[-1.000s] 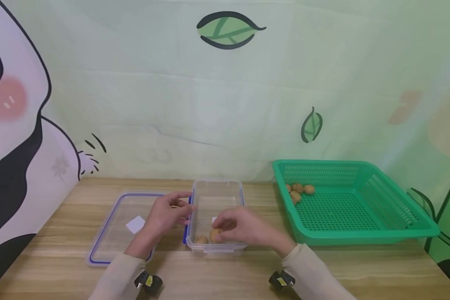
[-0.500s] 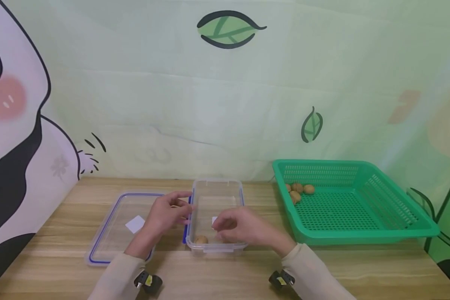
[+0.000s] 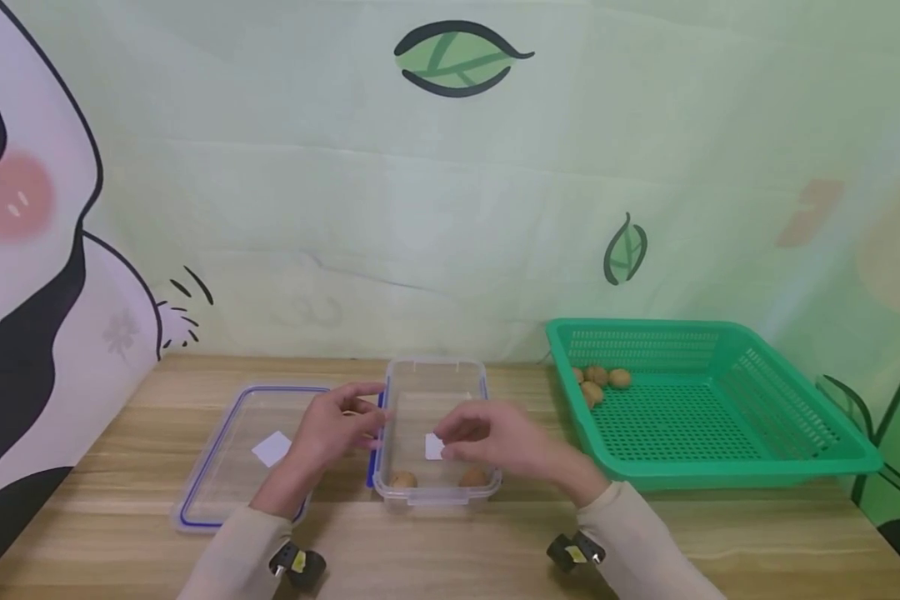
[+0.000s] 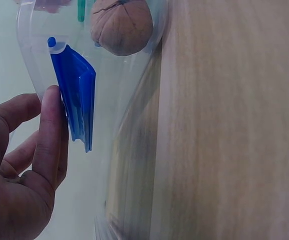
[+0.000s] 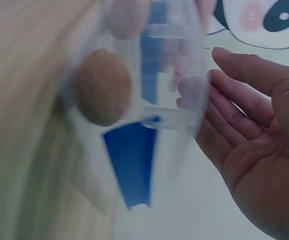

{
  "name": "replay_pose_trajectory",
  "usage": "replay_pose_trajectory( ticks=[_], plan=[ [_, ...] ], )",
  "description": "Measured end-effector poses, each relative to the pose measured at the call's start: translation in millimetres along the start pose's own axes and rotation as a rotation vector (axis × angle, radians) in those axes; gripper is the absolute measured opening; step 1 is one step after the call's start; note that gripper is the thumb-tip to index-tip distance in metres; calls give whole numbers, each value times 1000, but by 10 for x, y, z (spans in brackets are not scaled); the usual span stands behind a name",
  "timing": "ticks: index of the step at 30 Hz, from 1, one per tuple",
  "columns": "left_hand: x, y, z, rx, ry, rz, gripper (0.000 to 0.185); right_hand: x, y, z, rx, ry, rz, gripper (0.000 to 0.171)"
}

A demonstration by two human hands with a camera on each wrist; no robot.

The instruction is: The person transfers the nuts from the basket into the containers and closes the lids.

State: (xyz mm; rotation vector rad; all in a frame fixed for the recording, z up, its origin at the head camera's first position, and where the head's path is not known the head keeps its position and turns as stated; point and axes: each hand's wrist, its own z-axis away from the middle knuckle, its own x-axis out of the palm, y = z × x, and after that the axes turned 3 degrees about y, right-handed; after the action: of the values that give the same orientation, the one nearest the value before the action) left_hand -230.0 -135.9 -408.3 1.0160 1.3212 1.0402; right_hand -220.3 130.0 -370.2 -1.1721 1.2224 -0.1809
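Walnuts sit in two places: two in the clear box (image 3: 429,433) and about four in the green basket (image 3: 708,400). One walnut (image 3: 402,480) lies at the near left corner of the box, and the other walnut (image 3: 473,477) lies at the near right corner, well apart from each other. The box stands in the middle of the wooden table (image 3: 450,542). Its flat lid (image 3: 232,454) with a blue rim lies just to the left, with a small white sticker on it. The basket stands well off to the right, and its nuts (image 3: 596,382) bunch up in the far left corner. The left hand (image 3: 337,429) touches the blue clip (image 3: 372,467) on the left wall of the box with straight fingers. The right hand (image 3: 498,442) hovers over the right side of the box, fingers loose and holding nothing. It hides part of the box wall from the head camera. The left wrist view shows the thumb (image 4: 52,135) pressed flat against the blue clip, with one walnut seen through the clear wall. The right wrist view shows an empty, relaxed palm (image 5: 267,165) beside the box, and a blurry walnut behind the plastic.
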Motion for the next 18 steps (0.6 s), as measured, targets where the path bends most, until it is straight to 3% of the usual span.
replay_pose_trajectory(
  ticks=[3,10,18],
  plan=[
    [-4,1,3,2,0,3,44,-117,-81,38,-16,43,4,21],
    [6,-3,-6,0,5,-8,45,-449,-272,167,-155,182,22,22],
    [10,-1,-4,-1,11,-10,45,-800,-414,264,-149,249,78,24]
  ],
)
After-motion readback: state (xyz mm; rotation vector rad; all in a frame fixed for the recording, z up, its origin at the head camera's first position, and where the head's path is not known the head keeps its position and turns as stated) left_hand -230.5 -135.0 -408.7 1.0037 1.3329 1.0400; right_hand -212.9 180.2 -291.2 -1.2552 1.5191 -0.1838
